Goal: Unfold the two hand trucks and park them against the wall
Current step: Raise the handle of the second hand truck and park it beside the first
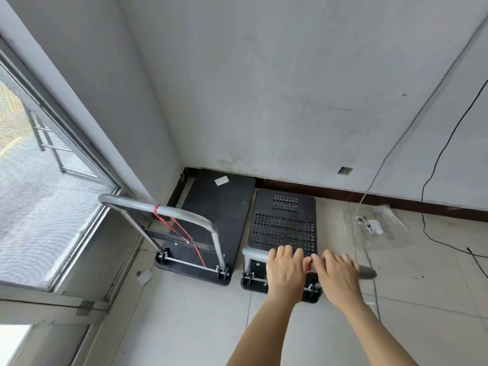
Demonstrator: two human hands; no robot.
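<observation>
**Q:** Where do the two trucks stand?

**Me:** Both in the corner, side by side. The left cart (211, 220) has a solid black deck, its far edge at the wall (290, 88), its handle (158, 207) upright with a red cord (182, 231) tied from the bar down to the deck. The right cart (284, 225) has a perforated deck, far edge close to the baseboard (369, 196), just beside the first.

**Q:** Your hands?

**Me:** Both on the right cart's handle bar (367, 272). Left hand (285, 270) curled over the bar from above; right hand (340, 276) next to it, fingers wrapped. Thumbs nearly touching, a bit of red cord showing between them.

**Q:** How will it handle?

**Me:** Steel tube, rigid, smooth, so I judge a full wrap grip better than fingertips. The deck looks plastic and light. It sits on small wheels, so it may roll if I push unevenly; best held near the middle of the bar, hands balanced.

**Q:** Anything underfoot?

**Me:** A clear plastic bag (377, 228) and loose cables (435, 167) on the tiles to the right. I'd keep the wheels off them.
</observation>
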